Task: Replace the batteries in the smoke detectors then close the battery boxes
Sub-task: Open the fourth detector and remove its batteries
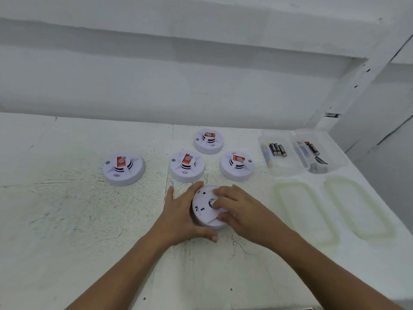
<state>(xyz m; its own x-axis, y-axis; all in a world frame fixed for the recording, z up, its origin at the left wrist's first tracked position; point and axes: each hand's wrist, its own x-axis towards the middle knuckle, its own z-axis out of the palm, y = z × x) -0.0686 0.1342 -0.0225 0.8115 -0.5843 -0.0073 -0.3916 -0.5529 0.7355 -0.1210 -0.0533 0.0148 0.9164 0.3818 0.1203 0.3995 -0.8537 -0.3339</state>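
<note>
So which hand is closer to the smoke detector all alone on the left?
Left. The left hand holds the left edge of the upside-down detector, nearer the lone detector; the right hand is on top, farther right.

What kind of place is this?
Probably a workroom bench: a scuffed white table against a bare white wall, with smoke detectors and clear boxes of batteries laid out for a job.

Detector [200, 206] centre hidden beneath right hand [239, 211]
</note>
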